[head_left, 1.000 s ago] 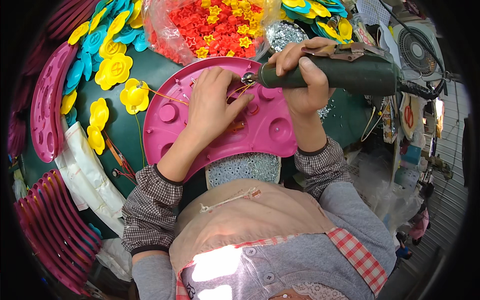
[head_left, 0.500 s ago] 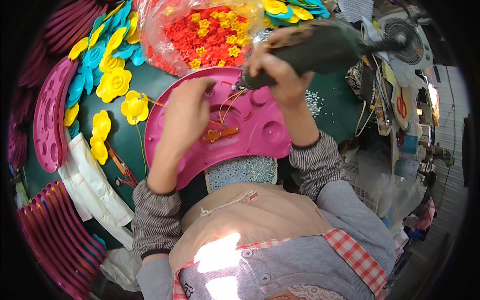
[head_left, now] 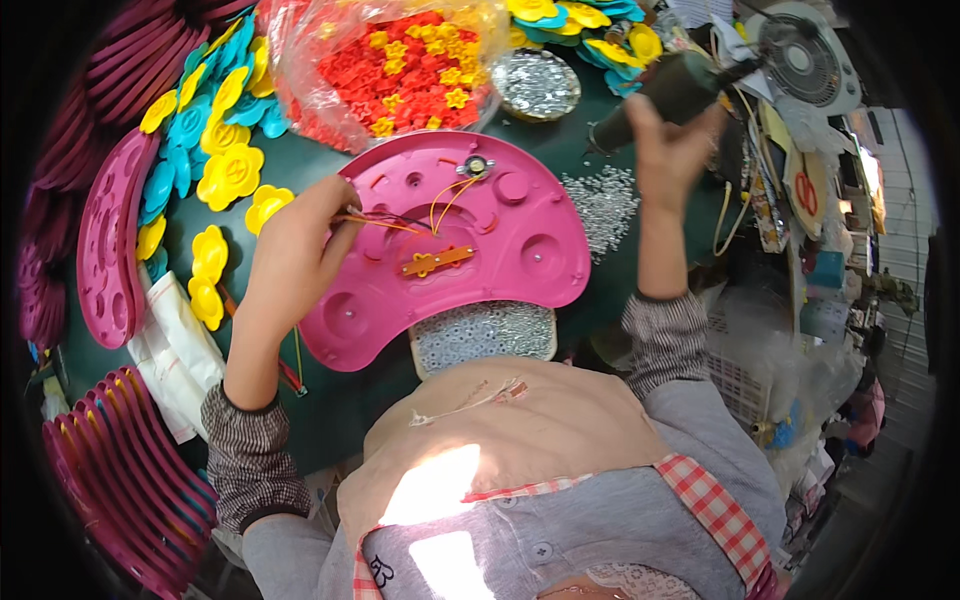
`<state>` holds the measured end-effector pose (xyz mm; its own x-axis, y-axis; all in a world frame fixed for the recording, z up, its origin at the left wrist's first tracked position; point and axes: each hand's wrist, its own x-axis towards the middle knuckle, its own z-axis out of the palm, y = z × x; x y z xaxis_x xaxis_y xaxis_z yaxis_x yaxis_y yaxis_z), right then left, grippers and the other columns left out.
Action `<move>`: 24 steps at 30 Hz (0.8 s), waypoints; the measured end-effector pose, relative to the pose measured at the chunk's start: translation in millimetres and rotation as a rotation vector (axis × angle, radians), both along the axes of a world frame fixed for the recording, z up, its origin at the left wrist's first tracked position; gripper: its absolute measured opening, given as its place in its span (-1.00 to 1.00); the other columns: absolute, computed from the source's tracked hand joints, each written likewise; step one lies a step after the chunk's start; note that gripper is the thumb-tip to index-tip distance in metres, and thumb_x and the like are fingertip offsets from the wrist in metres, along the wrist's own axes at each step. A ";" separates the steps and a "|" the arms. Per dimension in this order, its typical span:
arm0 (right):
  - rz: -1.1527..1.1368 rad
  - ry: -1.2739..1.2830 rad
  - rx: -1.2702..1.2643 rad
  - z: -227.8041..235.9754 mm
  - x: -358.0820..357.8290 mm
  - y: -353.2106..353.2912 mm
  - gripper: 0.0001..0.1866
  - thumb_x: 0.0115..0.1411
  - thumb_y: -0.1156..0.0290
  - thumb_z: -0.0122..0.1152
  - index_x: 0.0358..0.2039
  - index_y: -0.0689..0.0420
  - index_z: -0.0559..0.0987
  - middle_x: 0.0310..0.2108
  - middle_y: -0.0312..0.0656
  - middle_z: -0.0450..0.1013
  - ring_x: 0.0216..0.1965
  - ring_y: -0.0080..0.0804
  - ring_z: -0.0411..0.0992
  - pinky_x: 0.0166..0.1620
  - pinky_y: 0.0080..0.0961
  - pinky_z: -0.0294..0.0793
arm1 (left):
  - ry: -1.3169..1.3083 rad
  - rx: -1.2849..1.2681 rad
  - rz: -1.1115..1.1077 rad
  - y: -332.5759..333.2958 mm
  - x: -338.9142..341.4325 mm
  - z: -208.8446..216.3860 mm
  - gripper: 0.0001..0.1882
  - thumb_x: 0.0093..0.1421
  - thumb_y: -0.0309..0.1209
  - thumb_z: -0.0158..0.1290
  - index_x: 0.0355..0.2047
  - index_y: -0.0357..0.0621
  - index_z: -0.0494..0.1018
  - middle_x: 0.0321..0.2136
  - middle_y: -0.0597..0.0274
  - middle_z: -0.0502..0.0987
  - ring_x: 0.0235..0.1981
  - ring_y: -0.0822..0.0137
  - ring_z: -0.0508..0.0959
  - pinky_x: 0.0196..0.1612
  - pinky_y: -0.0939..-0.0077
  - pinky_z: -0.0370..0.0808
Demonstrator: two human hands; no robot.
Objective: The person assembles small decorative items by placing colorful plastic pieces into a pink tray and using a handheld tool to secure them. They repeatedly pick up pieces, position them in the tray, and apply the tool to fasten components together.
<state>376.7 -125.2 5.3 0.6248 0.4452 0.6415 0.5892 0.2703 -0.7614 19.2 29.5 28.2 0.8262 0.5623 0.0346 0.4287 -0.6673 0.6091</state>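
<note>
A pink curved plastic panel (head_left: 520, 240) lies on the green table in front of me, back side up, with thin wires (head_left: 440, 200) and a small orange circuit strip (head_left: 435, 262) on it. My left hand (head_left: 295, 250) rests on the panel's left edge, its fingertips pinching the wires. My right hand (head_left: 670, 140) is raised to the right of the panel, gripping a dark green electric screwdriver (head_left: 665, 95) that points left and down, off the panel.
A tray of small screws (head_left: 480, 335) sits near my chest, loose screws (head_left: 600, 205) lie right of the panel. A bag of red and yellow flower pieces (head_left: 400, 65), yellow and blue flowers (head_left: 215, 150), a foil dish (head_left: 535, 85) and pink panel stacks (head_left: 110, 470) surround it.
My right hand has lifted the screwdriver off the panel and swung it up and to the right. My left hand has slid left to the panel's edge, onto the wires.
</note>
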 end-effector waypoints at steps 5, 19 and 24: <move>0.443 -0.391 -0.206 73.3 -110.6 -14.5 -0.42 0.00 0.21 0.62 -0.07 0.25 0.56 -0.11 -0.07 0.55 -0.25 -0.32 0.51 -0.15 -0.29 0.50 | -0.317 -0.466 0.020 -25.0 -0.2 14.4 -0.87 0.29 -0.59 0.19 -0.16 -0.33 0.60 -0.34 0.18 0.66 -0.29 0.44 0.67 -0.22 0.54 0.57; 0.994 0.269 -0.933 15.5 -110.4 20.3 -0.78 0.21 0.36 0.48 -0.27 0.26 0.70 -0.49 -0.31 0.48 -0.47 -0.61 0.39 -0.38 -0.56 0.38 | -0.280 -0.432 0.085 -14.5 -3.8 -5.3 -0.84 0.21 -0.52 0.29 -0.23 -0.34 0.60 -0.44 0.19 0.66 -0.42 0.49 0.63 -0.31 0.54 0.56; 1.015 0.030 -0.793 13.9 -136.1 38.3 -0.77 0.28 0.31 0.43 -0.23 0.24 0.70 -0.58 -0.32 0.44 -0.53 -0.66 0.33 -0.43 -0.54 0.32 | -0.377 -0.666 0.070 -21.3 11.7 5.9 -0.87 0.26 -0.60 0.27 -0.21 -0.36 0.58 -0.22 0.24 0.64 -0.21 0.58 0.59 -0.15 0.62 0.57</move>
